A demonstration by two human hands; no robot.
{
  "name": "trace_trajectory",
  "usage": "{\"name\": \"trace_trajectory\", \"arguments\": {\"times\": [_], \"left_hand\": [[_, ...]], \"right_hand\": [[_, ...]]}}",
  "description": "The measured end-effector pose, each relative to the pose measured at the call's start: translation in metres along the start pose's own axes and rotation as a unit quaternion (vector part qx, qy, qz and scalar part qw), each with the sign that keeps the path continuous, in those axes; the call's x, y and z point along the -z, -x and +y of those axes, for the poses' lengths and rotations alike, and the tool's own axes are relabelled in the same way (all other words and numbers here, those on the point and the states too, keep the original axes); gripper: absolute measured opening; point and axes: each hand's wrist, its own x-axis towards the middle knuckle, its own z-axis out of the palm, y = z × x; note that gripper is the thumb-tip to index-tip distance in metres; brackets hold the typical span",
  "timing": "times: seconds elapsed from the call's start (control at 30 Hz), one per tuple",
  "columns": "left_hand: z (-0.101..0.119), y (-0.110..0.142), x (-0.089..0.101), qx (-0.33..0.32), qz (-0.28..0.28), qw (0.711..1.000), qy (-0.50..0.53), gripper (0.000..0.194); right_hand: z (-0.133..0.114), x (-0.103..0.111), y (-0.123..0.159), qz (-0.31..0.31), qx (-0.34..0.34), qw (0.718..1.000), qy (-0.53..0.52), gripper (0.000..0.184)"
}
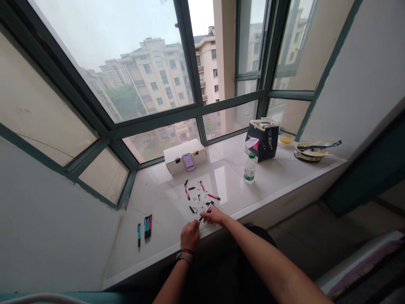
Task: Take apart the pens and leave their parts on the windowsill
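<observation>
Near the sill's front edge, my left hand point(190, 235) is closed on the lower dark end of a slim pen point(208, 207). My right hand point(214, 215) pinches the same pen higher up, so it slants between both hands. Just beyond them lie loose pen parts: red barrels point(214, 196), black grips point(191, 209) and small thin pieces point(199, 197). To the left, several assembled pens point(147, 228) lie side by side, blue ones and a red one. A single blue pen point(139, 234) lies apart from them.
A white box point(172, 162) with a stack of purple cards point(189, 162) against it stands by the window. Farther right are a green-capped bottle point(249, 169), a dark paper bag point(268, 141), a small yellow dish point(286, 138) and a round food bowl point(308, 154).
</observation>
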Motion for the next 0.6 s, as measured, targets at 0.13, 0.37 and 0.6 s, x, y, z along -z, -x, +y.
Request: {"name": "trace_trajectory", "arguments": {"times": [0.13, 0.37, 0.6], "left_hand": [[-0.0005, -0.0006, 0.0006, 0.006, -0.004, 1.0, 0.0, 0.031], [-0.0025, -0.0011, -0.0012, 0.011, -0.015, 1.0, 0.016, 0.031], [-0.0025, -0.0009, -0.001, 0.005, -0.013, 1.0, 0.001, 0.032]], "right_hand": [[0.0002, 0.0029, 0.0022, -0.012, 0.0, 1.0, -0.02, 0.032], [0.002, 0.0058, 0.0023, -0.016, 0.002, 0.999, -0.039, 0.031], [-0.0011, 0.0016, 0.0021, -0.009, 0.005, 1.0, -0.015, 0.034]]}}
